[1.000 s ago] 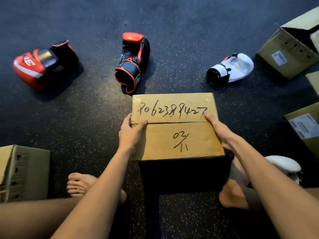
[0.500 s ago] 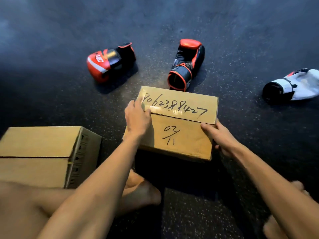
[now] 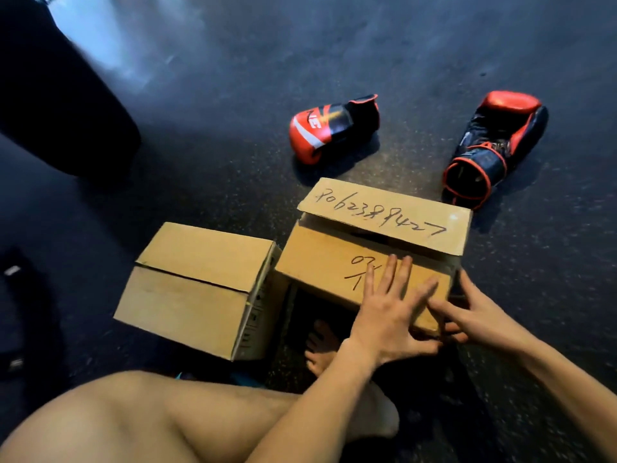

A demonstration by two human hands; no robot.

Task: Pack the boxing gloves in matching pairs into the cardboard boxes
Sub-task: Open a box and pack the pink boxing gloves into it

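Note:
A cardboard box with handwritten numbers (image 3: 384, 215) stands on the dark floor, its two top flaps slightly ajar. My left hand (image 3: 387, 312) lies on the near flap with fingers spread and the thumb hooked over the near edge. My right hand (image 3: 477, 319) clasps the box's near right corner. Just beyond the box lie a red glove with a white stripe (image 3: 320, 132) and a black glove with red trim (image 3: 494, 148), a gap between them. Neither hand touches a glove.
A second, closed plain cardboard box (image 3: 200, 285) sits right against the left side of the written box. A big dark cylinder like a punching bag (image 3: 60, 95) fills the upper left. My bare leg (image 3: 150, 422) and foot (image 3: 320, 345) lie in front of the boxes.
The written box has moved left, over beside the plain box. My left hand went from its far left corner to flat on the near flap. The white glove has left the view.

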